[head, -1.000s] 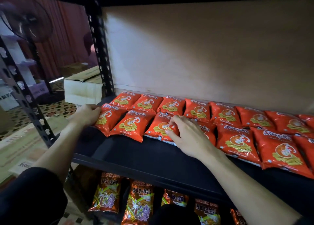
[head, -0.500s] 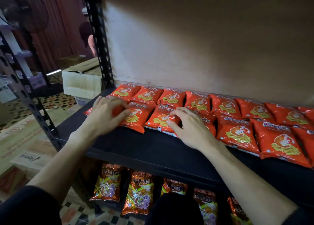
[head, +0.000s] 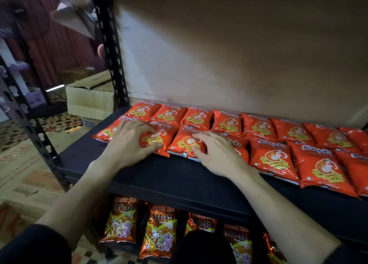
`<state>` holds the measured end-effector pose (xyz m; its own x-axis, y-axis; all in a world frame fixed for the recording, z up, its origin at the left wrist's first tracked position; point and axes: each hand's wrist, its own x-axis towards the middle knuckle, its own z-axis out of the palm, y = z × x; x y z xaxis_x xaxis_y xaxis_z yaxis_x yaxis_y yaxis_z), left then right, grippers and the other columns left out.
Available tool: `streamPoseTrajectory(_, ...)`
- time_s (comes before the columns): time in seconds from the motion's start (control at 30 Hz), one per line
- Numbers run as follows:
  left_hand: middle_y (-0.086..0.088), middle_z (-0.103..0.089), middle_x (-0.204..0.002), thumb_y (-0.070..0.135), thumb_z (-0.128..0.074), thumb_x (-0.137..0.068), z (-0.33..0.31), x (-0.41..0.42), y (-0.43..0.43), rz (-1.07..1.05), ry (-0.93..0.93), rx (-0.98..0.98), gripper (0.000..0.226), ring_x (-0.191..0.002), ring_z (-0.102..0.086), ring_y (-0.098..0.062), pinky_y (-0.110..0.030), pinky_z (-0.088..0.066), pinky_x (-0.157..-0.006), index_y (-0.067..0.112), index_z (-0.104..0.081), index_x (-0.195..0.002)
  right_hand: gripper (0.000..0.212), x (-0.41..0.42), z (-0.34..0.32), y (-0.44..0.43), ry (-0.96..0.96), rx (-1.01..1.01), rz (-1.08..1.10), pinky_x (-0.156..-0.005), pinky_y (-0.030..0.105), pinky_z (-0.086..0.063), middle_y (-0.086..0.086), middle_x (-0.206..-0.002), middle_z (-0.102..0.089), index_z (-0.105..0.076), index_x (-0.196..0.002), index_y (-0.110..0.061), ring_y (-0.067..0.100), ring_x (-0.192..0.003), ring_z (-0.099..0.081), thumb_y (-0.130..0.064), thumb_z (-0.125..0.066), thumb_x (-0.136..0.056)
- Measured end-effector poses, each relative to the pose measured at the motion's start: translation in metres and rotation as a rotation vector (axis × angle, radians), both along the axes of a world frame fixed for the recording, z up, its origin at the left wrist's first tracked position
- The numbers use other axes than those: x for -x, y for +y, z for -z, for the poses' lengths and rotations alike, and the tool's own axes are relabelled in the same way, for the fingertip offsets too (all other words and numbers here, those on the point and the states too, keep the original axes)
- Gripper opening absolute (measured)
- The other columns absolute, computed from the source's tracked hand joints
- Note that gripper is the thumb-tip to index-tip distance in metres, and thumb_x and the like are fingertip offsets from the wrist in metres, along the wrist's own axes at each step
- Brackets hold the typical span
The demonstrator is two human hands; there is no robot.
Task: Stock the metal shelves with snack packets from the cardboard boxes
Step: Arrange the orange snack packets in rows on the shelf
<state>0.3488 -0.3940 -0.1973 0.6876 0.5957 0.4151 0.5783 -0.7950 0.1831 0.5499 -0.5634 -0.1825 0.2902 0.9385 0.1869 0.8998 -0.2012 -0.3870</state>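
The clothing is dark, nearly black. The left sleeve (head: pixel 33 245) shows in the lower left corner as a soft, rounded edge of plain cloth that ends near the elbow. Below it the left forearm (head: pixel 79 194) is bare down to the left hand (head: pixel 127 144). The right sleeve (head: pixel 352 253) shows only as a dark edge in the lower right corner, in the same plain cloth. The right forearm (head: pixel 278 210) is likewise bare down to the right hand (head: pixel 217 156). At the bottom middle a rounded shape (head: pixel 201 247) in dark cloth may be a knee; the dim light hides its detail.
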Motion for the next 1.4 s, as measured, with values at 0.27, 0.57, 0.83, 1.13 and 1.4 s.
streamPoseTrajectory(0.27,0.008,-0.055,-0.136,0.073,-0.051,-0.081,-0.002,0.008,-0.001,0.030,-0.069,0.090,0.064,-0.130,-0.044,-0.014,-0.043,-0.025,-0.117,0.029,-0.061,-0.127,0.050,-0.004,0.000,-0.004,0.003,0.020,-0.023,-0.122,0.046,-0.020,-0.002,-0.155,-0.039,-0.042,-0.150,-0.025,0.019,-0.144,-0.033,-0.041,-0.047,-0.103)
streamPoseTrajectory(0.57,-0.006,-0.057,-0.132,0.050,-0.050,-0.095,0.000,0.031,0.009,-0.210,-0.054,-0.021,0.040,-0.122,-0.051,-0.030,-0.051,-0.033,-0.109,0.023,-0.060,-0.123,0.048,-0.010,0.004,-0.020,-0.034,-0.021,0.101,-0.118,0.042,-0.027,-0.002,-0.152,-0.042,-0.051,-0.142,-0.026,0.021,-0.141,-0.036,-0.049,-0.049,-0.100)
streamPoseTrajectory(0.83,-0.004,-0.053,-0.139,0.049,-0.054,-0.094,0.001,0.023,0.004,-0.215,0.040,-0.011,0.040,-0.127,-0.047,-0.030,-0.051,-0.027,-0.114,0.026,-0.063,-0.126,0.048,-0.006,0.007,-0.023,-0.014,-0.008,0.095,-0.117,0.043,-0.029,0.000,-0.153,-0.042,-0.052,-0.142,-0.024,0.022,-0.141,-0.035,-0.047,-0.050,-0.100)
streamPoseTrajectory(1.13,-0.015,-0.056,-0.132,0.037,-0.068,-0.088,-0.010,0.015,-0.018,-0.236,-0.109,-0.021,0.031,-0.116,-0.053,-0.038,-0.050,-0.038,-0.102,0.014,-0.071,-0.109,0.044,-0.006,-0.004,-0.062,0.063,-0.087,0.120,-0.112,0.035,-0.035,-0.002,-0.147,-0.045,-0.056,-0.138,-0.018,0.019,-0.134,-0.043,-0.038,-0.056,-0.099)
streamPoseTrajectory(1.4,-0.005,-0.060,-0.125,0.028,-0.067,-0.091,-0.020,-0.011,-0.093,0.022,-0.268,0.157,0.018,-0.121,-0.052,-0.023,-0.032,-0.039,-0.100,0.015,-0.071,-0.102,0.041,-0.006,-0.002,-0.132,0.095,-0.143,0.203,-0.108,0.028,-0.034,-0.003,-0.146,-0.044,-0.059,-0.135,-0.019,0.017,-0.135,-0.042,-0.036,-0.059,-0.098)
